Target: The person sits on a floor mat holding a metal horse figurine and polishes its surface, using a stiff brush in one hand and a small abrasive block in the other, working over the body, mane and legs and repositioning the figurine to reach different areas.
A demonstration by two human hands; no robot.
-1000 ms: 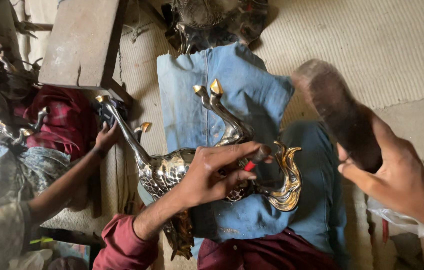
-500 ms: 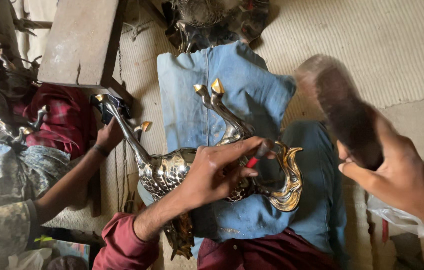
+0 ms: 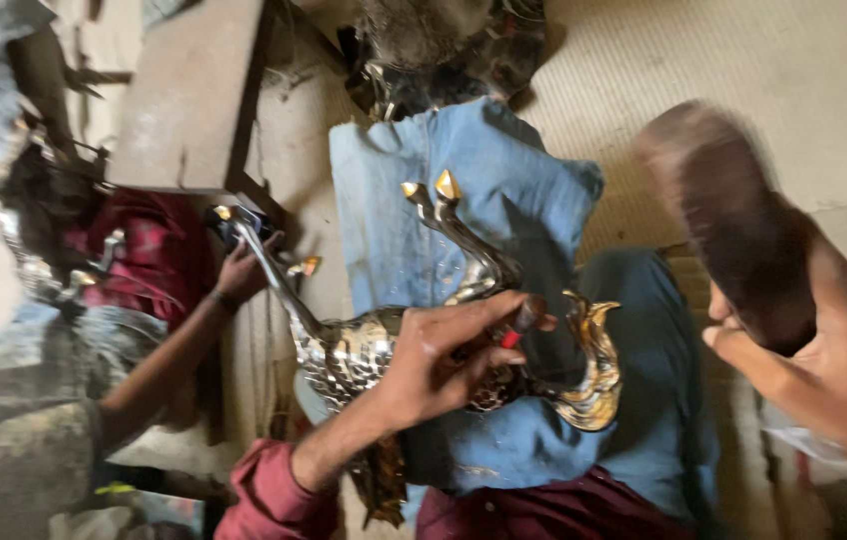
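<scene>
The right hand (image 3: pixel 834 370) with its dark brush (image 3: pixel 734 220) now sits slightly lower and further right than a second ago, the brush more blurred. The co-worker's hand (image 3: pixel 244 270) has risen along the neck of the second bird figure (image 3: pixel 274 275), gripping nearer its head

brush (image 3: pixel 734 215) motion-blurred, right hand (image 3: pixel 834 370) cut by frame edge

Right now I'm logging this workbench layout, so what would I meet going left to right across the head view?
Red cloth → another person's hand → silver and gold bird figurine, pressed down by the left hand on blue cloth → dark brush, blurred, gripped in the right hand.
</scene>
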